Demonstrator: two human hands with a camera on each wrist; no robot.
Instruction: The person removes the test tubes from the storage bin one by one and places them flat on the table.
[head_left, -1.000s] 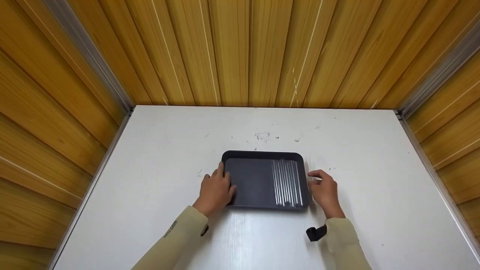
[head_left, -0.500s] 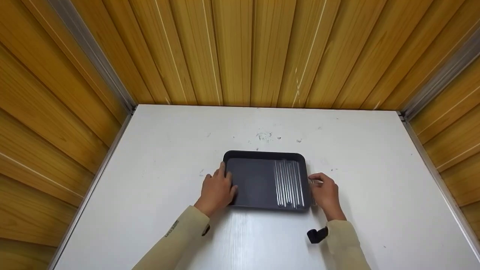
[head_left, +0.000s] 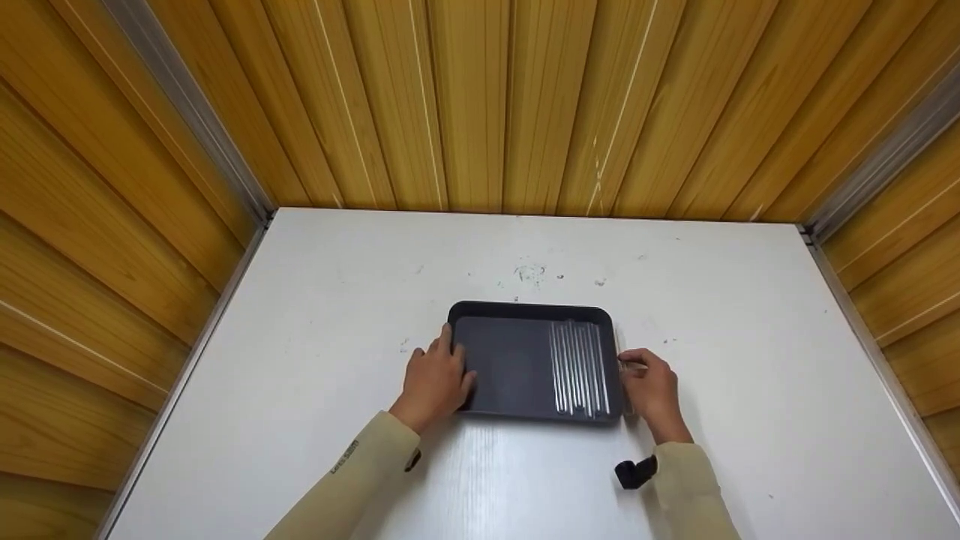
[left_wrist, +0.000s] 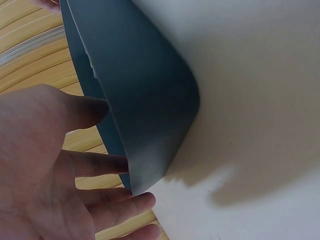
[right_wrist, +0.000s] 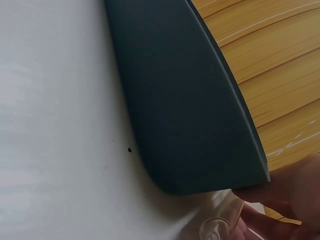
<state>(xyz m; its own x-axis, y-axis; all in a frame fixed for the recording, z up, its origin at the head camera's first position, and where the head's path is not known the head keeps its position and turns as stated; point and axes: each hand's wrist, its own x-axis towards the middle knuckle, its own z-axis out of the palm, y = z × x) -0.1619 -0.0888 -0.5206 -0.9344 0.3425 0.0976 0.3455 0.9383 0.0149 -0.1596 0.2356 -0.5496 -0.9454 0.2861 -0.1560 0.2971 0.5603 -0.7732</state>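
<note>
Head: dark tray (head_left: 506, 367) is sitting on white table (head_left: 375, 277), left hand (head_left: 433, 380) gripping its left side, right hand (head_left: 650, 388) curling at its right. Left wrist: left hand is straddling tray wall. Right wrist: right hand is touching corner beside clear plastic piece (right_wrist: 215, 229); pinching, can't tell.

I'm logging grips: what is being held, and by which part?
The left hand grips the dark tray by its left side wall, thumb inside. The right hand is at the right end, by something clear; its hold cannot be told.
</note>
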